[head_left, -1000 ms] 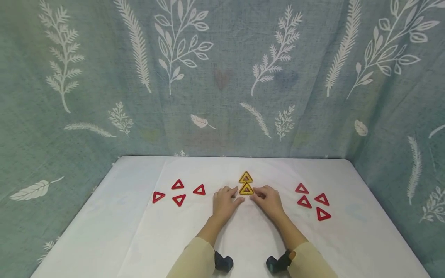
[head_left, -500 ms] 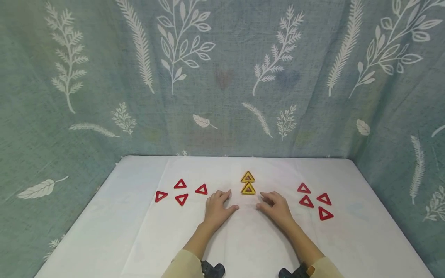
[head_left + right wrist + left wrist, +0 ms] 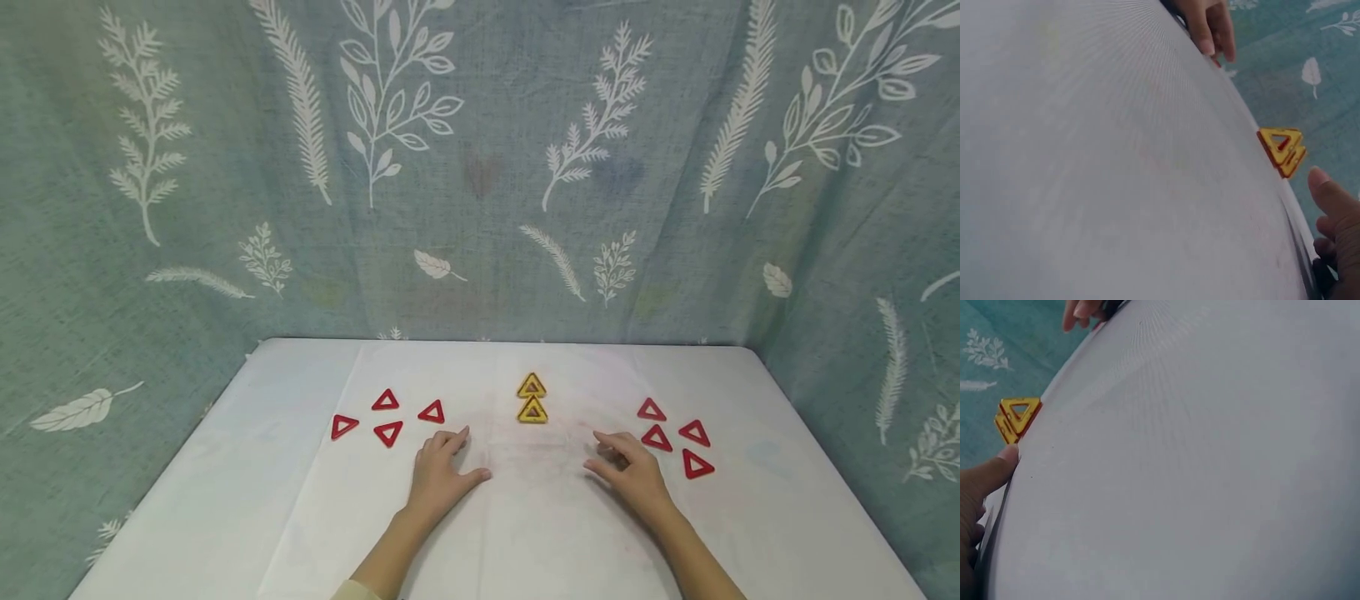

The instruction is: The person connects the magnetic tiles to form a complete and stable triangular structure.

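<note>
Two yellow triangular frames (image 3: 532,419) lie point to base near the middle back of the table, the farther one meeting the tip of the nearer one. In both wrist views a red layer or edge shows beneath the yellow. My left hand (image 3: 437,479) is empty, left of and nearer than the yellow triangles, thumb spread from the fingers. To their right, my right hand (image 3: 636,477) is also empty, its fingers loosely bent and thumb apart. Neither hand touches a triangle. The right fingers are close to a red triangle (image 3: 657,447) of the right group.
Several red triangular frames (image 3: 386,407) lie scattered on the left, beyond my left hand. Another loose group with a red triangle (image 3: 699,472) lies on the right. A white cloth covers the table (image 3: 247,467). Behind it hangs a green leaf-patterned curtain (image 3: 480,275).
Both hands have left the nearer yellow triangle and drawn back toward me, spreading apart to left and right. The yellow and red triangles have kept their places.
</note>
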The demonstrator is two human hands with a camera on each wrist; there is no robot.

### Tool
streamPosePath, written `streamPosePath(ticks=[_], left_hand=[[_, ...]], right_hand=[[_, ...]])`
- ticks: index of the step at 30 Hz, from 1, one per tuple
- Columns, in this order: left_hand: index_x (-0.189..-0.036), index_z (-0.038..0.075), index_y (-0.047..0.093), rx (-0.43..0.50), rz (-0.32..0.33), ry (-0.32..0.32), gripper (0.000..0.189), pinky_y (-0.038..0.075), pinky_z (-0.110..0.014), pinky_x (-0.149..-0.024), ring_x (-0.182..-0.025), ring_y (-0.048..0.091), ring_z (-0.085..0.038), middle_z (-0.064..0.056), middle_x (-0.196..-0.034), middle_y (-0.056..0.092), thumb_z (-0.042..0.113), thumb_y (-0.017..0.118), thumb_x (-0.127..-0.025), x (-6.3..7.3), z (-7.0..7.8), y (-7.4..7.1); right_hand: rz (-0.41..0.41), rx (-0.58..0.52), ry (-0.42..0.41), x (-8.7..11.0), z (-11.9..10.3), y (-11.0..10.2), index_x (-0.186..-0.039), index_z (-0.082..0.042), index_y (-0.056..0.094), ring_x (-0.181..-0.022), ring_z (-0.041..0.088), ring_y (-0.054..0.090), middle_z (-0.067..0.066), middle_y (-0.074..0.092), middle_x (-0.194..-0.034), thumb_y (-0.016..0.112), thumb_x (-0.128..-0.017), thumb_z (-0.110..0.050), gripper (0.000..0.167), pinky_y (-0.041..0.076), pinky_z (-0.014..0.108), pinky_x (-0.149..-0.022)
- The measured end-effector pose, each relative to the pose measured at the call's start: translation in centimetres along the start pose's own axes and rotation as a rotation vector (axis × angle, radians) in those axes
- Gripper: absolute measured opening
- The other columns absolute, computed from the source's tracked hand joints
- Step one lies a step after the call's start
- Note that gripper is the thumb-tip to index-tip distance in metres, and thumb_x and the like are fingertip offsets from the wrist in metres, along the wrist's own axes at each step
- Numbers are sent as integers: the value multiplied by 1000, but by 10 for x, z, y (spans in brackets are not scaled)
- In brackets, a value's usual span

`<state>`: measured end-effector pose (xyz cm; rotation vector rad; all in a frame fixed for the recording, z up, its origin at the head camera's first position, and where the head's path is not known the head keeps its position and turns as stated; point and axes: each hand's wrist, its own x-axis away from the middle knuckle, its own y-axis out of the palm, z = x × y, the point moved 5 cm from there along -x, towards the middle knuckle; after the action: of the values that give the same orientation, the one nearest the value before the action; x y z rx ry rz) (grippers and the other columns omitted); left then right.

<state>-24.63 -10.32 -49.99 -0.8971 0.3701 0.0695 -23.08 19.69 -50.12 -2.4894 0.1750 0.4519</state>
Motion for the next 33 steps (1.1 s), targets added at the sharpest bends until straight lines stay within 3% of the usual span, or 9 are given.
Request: streamPosePath(ticks=[10, 15, 24, 29, 33], left_hand=[[-124, 3, 61, 69, 134, -21, 76, 42, -36, -78, -91, 49, -19, -3, -98, 57, 25, 90, -58, 21, -22, -24], [-126, 3, 60, 62, 171, -7, 77, 42, -38, -77, -91, 48, -20, -6, -99, 58, 23, 90, -57, 24, -34, -36], [-126, 5, 60, -60, 196, -100, 74, 33, -45, -80, -94, 48, -29, -10, -104, 56, 29, 88, -62, 25, -68, -63], [-127, 2, 58, -46, 204, -148, 72, 30, -47, -83, -100, 45, -31, -14, -111, 53, 25, 86, -64, 22, -83, -77], [-130, 2, 55, -5, 166, -192, 69, 28, -52, -89, -109, 42, -35, -18, -118, 50, 22, 83, -70, 13, -92, -79]], right_hand=[[102, 10, -74, 13, 2, -33, -114, -4, 68, -76, 8, 52, 5, 66, -93, 83, -66, -6, 50, 42, 9, -71], [110, 53, -10, 15, 6, -50, -115, -6, 67, -79, 7, 51, 4, 65, -95, 84, -68, -10, 51, 42, 9, -72], [205, 96, 92, 28, 24, -83, -114, -4, 67, -76, 3, 48, 6, 61, -99, 81, -73, -10, 44, 39, 6, -68], [235, 118, 138, 33, 29, -99, -114, -2, 66, -78, -4, 50, 9, 61, -103, 80, -74, -12, 44, 39, 2, -70], [246, 153, 175, 36, 36, -111, -113, -2, 67, -81, -7, 46, 6, 59, -106, 81, -73, -15, 44, 37, 1, -71]])
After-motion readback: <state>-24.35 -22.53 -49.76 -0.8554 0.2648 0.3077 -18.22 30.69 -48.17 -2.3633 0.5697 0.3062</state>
